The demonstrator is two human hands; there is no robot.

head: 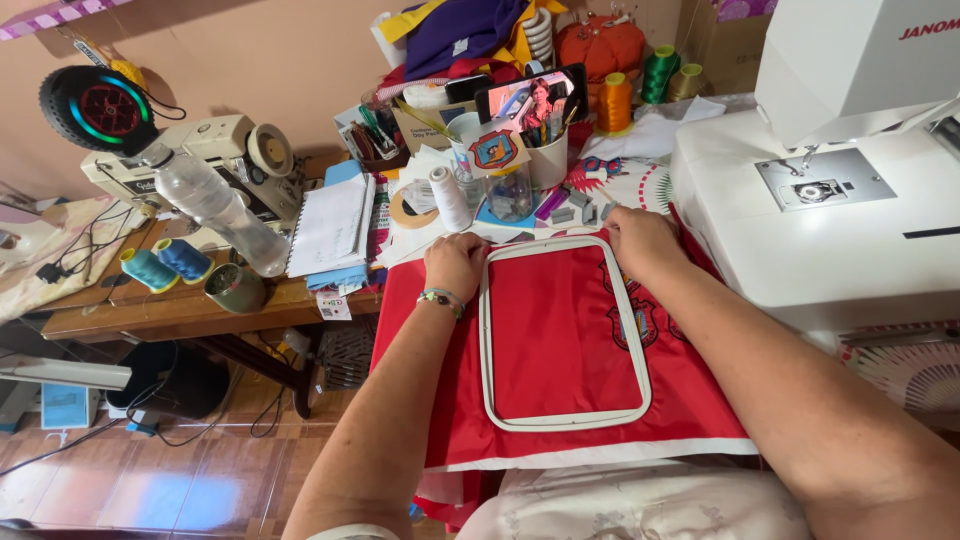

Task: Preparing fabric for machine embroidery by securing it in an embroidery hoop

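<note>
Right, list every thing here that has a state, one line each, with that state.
Embroidery hoop: lying flat on the red fabric, cloth inside it.
Left hand: fisted, pressing the hoop's top left corner.
Right hand: pressing the hoop's top right corner.
Plastic bottle: tipped over, capped.
Phone: propped up, screen lit.
Sewing machine: nothing under its needle.

I'm getting bright, even daylight across the bench, soft shadows only. The white sewing machine runs nearly blown out at right. Red fabric is sharp and saturated. My wide lens bends the edges; the floor at lower left sits dimmer.
</note>
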